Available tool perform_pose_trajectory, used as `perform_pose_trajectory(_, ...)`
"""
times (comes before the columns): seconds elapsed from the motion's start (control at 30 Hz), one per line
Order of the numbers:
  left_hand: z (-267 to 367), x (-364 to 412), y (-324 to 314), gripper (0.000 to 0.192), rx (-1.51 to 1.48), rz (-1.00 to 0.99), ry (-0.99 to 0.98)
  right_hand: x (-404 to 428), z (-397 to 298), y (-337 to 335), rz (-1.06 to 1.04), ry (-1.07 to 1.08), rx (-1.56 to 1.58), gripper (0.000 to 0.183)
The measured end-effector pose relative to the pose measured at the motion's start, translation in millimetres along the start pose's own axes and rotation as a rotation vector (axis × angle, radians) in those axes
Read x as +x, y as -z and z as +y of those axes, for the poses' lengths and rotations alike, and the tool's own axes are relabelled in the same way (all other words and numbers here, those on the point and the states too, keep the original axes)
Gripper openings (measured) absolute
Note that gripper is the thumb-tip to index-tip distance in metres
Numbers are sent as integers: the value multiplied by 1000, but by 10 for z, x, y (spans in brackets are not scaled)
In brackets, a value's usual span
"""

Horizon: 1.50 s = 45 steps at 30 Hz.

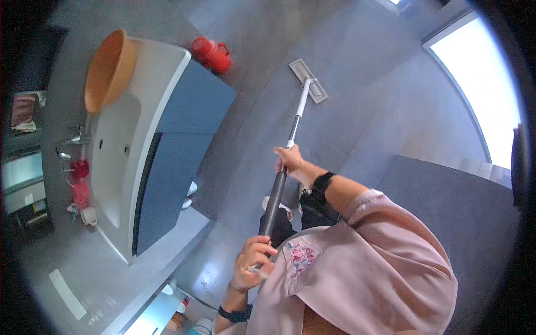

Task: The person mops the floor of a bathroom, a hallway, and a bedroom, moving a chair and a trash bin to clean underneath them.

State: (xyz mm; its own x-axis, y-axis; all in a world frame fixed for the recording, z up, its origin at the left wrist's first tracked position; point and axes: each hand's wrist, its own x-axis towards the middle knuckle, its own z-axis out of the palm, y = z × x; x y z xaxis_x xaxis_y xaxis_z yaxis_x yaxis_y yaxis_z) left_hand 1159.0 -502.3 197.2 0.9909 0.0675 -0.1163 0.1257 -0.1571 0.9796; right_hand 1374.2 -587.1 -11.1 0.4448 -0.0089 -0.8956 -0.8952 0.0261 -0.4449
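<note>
A flat mop reaches away from me across the grey tiled floor (268,121). Its pale rectangular mop head (308,81) lies on the tiles at the far end. My right hand (289,159) grips the pole just above the dark foam grip (276,197), close to a white collar on the metal tube. At the near end of the handle, my left hand (253,261) curls around the top, close to my pink shirt (356,268). A small pale part shows blurred between the left fingers. Below the pole are my feet in light slippers (289,209).
To the left stands a white washbasin (121,167) on a blue-grey cabinet (184,125). An orange tub (111,71) rests on its edge. A red thermos jug (212,54) stands beyond the cabinet. Pink cups (80,184) and a white mug (88,216) line the basin's back.
</note>
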Motion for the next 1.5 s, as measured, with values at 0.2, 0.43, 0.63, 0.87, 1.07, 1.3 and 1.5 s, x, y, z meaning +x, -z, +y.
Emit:
perform_pose_trajectory(0.2,480,899,-15,11,-48,-434,-170,-35,-510,218,-230,-142,237,10)
perform_pose_trajectory(0.43,339,2324,-349,9,-29,-492,-253,717,-1825,346,-171,-95,-136,12)
perform_pose_trajectory(0.63,346,3834,-553,11,-9,-512,-345,2280,-2788,615,-221,204,-610,9)
perform_pose_trajectory(0.87,734,5486,-836,18,-18,-595,-374,3034,-4350,848,-258,91,-471,6)
perform_pose_trajectory(1.07,884,6677,-962,16,-58,-694,-309,2886,-5675,624,-58,-82,-473,8)
perform_pose_trajectory(1.3,1251,8329,-927,29,-73,-687,-351,4206,-7015,718,-292,106,-823,8)
perform_pose_trajectory(1.5,1757,9398,-568,33,-148,-565,-521,3981,-8270,510,-324,-83,-614,12)
